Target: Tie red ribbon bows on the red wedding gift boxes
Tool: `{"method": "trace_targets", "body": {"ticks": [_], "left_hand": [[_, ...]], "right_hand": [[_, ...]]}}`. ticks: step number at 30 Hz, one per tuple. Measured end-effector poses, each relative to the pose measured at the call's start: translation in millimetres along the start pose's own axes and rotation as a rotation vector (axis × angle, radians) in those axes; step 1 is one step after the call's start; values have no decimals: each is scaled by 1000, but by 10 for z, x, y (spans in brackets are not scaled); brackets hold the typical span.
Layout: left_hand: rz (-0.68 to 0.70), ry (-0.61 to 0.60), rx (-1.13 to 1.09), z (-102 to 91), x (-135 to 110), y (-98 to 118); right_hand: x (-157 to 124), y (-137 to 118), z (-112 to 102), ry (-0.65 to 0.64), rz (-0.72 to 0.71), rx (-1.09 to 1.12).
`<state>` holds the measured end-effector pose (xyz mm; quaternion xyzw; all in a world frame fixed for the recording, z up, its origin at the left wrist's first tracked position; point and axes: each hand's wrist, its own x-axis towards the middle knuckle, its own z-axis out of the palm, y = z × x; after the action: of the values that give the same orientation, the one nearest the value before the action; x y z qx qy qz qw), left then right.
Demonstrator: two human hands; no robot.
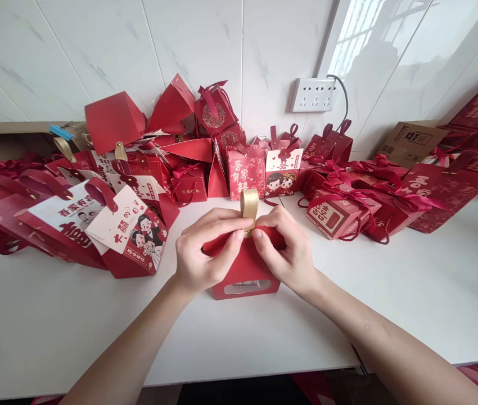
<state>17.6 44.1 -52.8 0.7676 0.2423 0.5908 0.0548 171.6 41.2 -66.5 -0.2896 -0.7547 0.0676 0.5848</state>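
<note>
Centrally, one red gift box stood on the white tabletop, nearer its front edge than its back, with one clear window in its front face. One gold ribbon loop rose from its top. Two hands met there: the left hand and the right hand each pinched the box's top at the loop's base, thumbs and forefingers closed narrow, wrists angled inward. Along the back edge lay other red boxes, too overlapped to count.

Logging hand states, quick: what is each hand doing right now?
Left hand: closed, pinching the top of the red gift box.
Right hand: closed, pinching the same box top beside the gold handle.
</note>
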Motion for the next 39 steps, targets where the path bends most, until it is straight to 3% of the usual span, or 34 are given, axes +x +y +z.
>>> {"method": "trace_targets", "body": {"ticks": [14, 23, 39], "left_hand": [[-43, 20, -26, 4, -3, 6], [-146, 15, -28, -3, -2, 13], [-126, 18, -84, 12, 10, 33]], "right_hand": [[4, -12, -4, 10, 8, 6], [30, -37, -2, 0, 51, 30], [22, -34, -13, -6, 34, 52]]}}
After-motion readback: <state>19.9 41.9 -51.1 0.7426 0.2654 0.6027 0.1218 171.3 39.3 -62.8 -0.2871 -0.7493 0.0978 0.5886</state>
